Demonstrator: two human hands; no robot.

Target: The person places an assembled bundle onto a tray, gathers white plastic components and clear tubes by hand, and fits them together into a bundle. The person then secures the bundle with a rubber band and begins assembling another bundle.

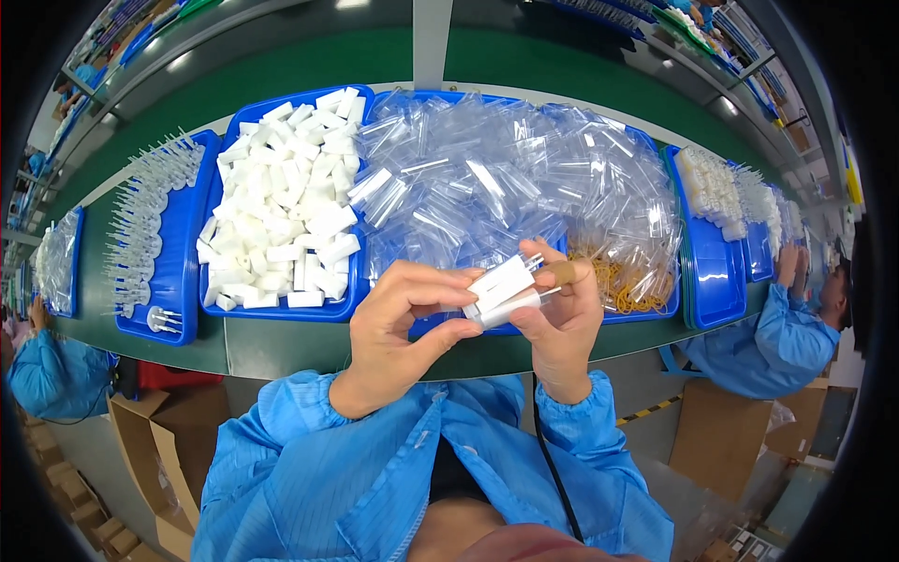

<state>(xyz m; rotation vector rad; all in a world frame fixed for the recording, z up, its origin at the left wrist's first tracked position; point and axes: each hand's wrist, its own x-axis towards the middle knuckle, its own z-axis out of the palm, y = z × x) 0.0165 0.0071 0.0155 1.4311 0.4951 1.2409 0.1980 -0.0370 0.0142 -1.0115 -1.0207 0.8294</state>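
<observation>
Between my two hands, just in front of the trays, are two white plug adapters side by side. The upper plug adapter and the lower plug adapter both have thin metal pins pointing right. My left hand pinches their left ends between thumb and fingers. At the pin end, my right hand is closed about them, with a tan wrap on one finger. Behind my hands lies a heap of clear plastic sleeves. Yellow rubber bands sit at the heap's right front.
To the left stands a blue tray of white blocks, and beyond it a blue tray with rows of pronged white pieces. On the right is another blue tray. Co-workers in blue sit at both sides. A cardboard box stands lower left.
</observation>
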